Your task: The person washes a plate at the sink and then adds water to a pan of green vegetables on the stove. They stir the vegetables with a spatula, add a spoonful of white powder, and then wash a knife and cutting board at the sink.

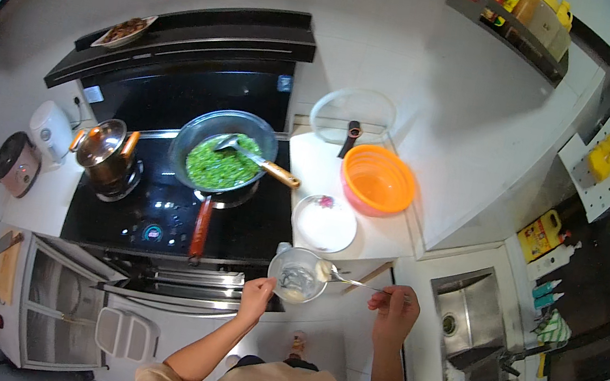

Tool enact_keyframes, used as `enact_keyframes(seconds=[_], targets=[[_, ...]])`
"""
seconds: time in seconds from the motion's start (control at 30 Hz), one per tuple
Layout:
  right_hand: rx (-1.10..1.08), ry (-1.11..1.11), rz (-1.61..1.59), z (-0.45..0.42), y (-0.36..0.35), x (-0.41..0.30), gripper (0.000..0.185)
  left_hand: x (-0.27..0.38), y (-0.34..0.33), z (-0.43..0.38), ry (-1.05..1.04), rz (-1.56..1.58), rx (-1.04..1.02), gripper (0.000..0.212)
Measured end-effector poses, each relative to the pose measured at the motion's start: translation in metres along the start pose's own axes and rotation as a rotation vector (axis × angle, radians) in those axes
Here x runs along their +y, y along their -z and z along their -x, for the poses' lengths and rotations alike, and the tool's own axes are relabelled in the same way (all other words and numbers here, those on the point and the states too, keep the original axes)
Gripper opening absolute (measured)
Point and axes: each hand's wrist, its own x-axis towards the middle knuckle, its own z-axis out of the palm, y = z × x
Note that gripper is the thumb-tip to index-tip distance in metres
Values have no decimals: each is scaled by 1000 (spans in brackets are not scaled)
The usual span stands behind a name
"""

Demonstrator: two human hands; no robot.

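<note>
My left hand (257, 296) grips the rim of a small translucent plastic tub (295, 273) in front of the counter edge. Some pale yellowish stuff lies at the tub's bottom. In my right hand (395, 306) is the handle end of a metal spoon (356, 283); its bowl, bearing a whitish lump, is at the tub's right rim. Beyond the tub a white plate with a floral pattern (325, 223) rests on the counter. Up and left of it stands a wok (184, 156) of chopped greens (219, 168) in liquid, a wooden-handled ladle (278, 173) lying in it.
The wok's red handle (201, 231) points toward me over the black cooktop (158, 209). A lidded pot (106, 159) stands at the left of the cooktop. Orange and pink basins (379, 178) and a glass lid (353, 114) are behind the plate. A steel sink (467, 318) is at right.
</note>
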Motion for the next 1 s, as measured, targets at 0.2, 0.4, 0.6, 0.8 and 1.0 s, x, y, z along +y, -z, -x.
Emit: enact_keyframes(seconds=[0.2, 0.4, 0.6, 0.8, 1.0], targets=[[208, 11, 77, -62, 77, -1, 18, -54, -125, -89, -16, -286, -186, 40], [184, 36, 115, -113, 103, 4, 26, -117, -203, -160, -44, -471, -164, 45], [137, 29, 207, -135, 116, 7, 24, -133, -242, -187, 27, -528, -121, 45], [46, 53, 225, -150, 111, 18, 18, -136, -253, -200, -80, -652, -117, 45], [-83, 23, 218, -153, 73, 32, 13, -111, -233, -171, -176, -771, -244, 42]])
